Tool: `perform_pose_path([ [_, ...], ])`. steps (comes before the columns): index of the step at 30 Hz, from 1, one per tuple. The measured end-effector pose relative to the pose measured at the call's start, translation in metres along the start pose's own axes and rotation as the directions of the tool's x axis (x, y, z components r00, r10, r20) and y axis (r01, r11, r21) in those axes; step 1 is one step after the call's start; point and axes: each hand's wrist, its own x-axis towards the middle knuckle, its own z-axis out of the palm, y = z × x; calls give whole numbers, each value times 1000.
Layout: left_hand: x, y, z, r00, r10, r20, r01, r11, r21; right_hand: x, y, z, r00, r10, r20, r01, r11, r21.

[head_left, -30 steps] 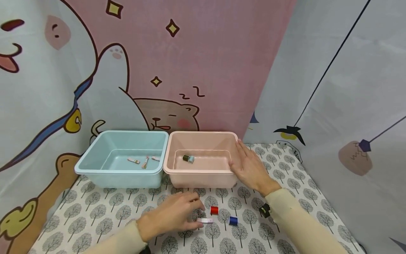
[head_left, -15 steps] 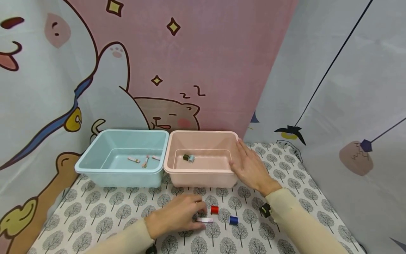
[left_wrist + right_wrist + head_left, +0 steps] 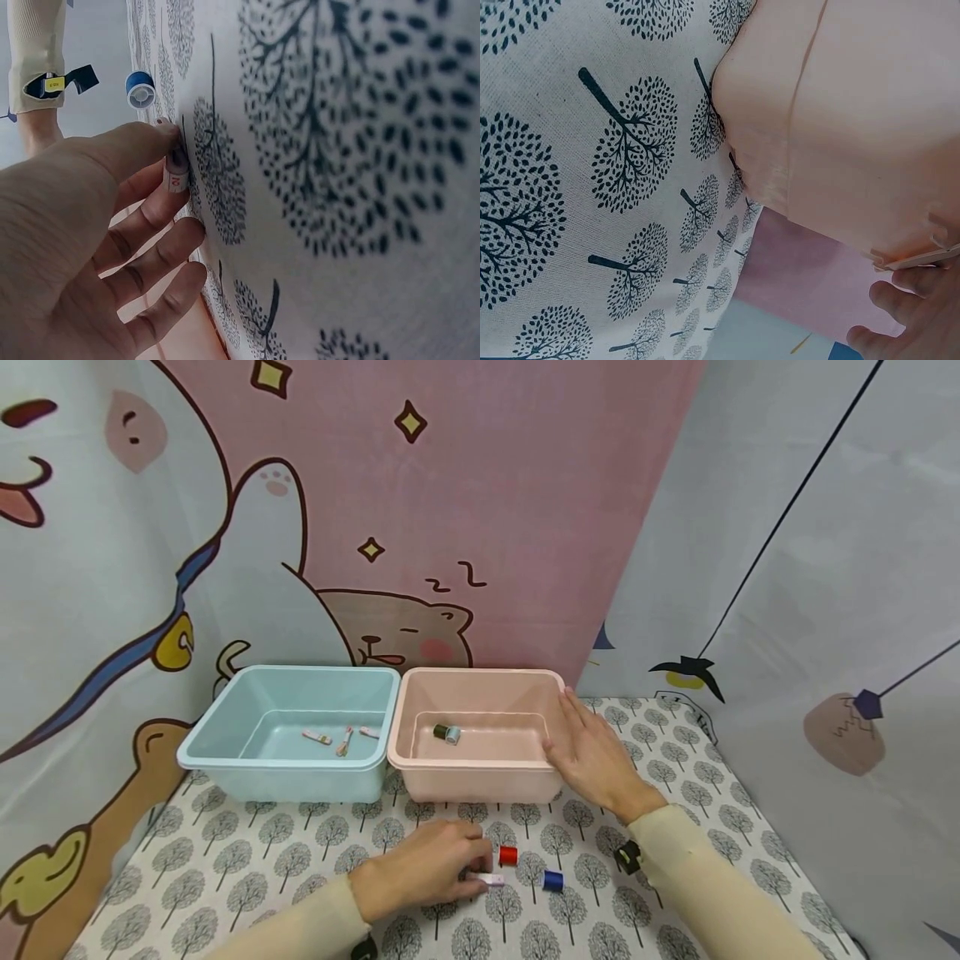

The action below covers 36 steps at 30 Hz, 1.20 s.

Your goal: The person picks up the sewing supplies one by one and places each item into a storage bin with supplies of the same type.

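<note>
Pinches a rolled tape (image 3: 175, 180) between thumb and forefinger of the left grip (image 3: 427, 867), in front of the pink bin (image 3: 480, 785); shows red print on the tape, not surely legible. Rests the right grip (image 3: 594, 767), fingers straight and grasping nothing, against the bin's right side. At the right cuff, wears a strap with a yellow tag (image 3: 54, 84), lettering too small to read. On the surface (image 3: 390, 935), before the bin's right half, has a red spool (image 3: 508, 856) and, farther from the bin, a blue spool (image 3: 552, 882). Inside the bin, holds a green spool (image 3: 439, 732) beside a pale blue spool (image 3: 453, 736). Just left of the bin, adds a light blue bin (image 3: 300, 783) with three small tapes (image 3: 317, 737). Behind the bin, spells two Zs (image 3: 471, 575) on the wall (image 3: 540, 485).
</note>
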Motion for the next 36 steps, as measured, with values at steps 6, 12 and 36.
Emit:
perform_pose_path([
  [6,-1,0,1,999,29,-23,-28,999,18,-1,0,0,1000,1,-2,-1,1000,5],
  [12,-1,-1,0,999,30,-18,-30,999,15,-1,0,1,1000,-3,-8,3,1000,10],
  [36,-15,-7,-21,995,-1,-101,2,1000,5,-1,0,1,1000,-15,-16,15,1000,4],
])
